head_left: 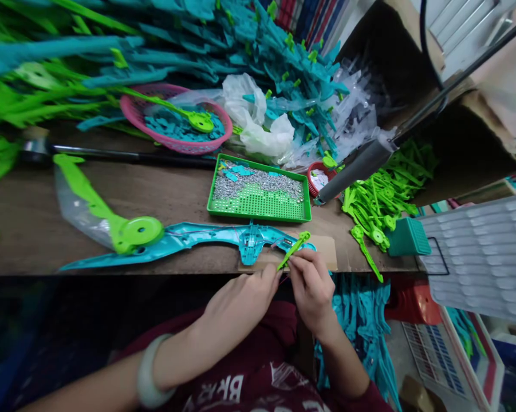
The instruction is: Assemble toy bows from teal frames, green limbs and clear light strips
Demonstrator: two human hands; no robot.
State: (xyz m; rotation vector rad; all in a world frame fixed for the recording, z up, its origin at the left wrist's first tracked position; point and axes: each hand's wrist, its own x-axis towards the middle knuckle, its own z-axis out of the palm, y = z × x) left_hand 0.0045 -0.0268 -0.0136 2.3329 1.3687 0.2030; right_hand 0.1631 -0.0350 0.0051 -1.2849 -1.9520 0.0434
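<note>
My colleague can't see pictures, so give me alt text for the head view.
Both hands, left hand and right hand, pinch a small green plastic piece at a wooden table's edge, beside a long teal plastic shell and a green tray.

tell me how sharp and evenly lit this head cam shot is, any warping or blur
Head view: sharpest at the centre, where the green tray and both hands, left hand and right hand, read clearly; the green and teal parts at the far left edge smear into streaks; the table edge bows from wide-angle distortion; light is soft and even on the tabletop, dark below it, washed out at upper right.
</note>
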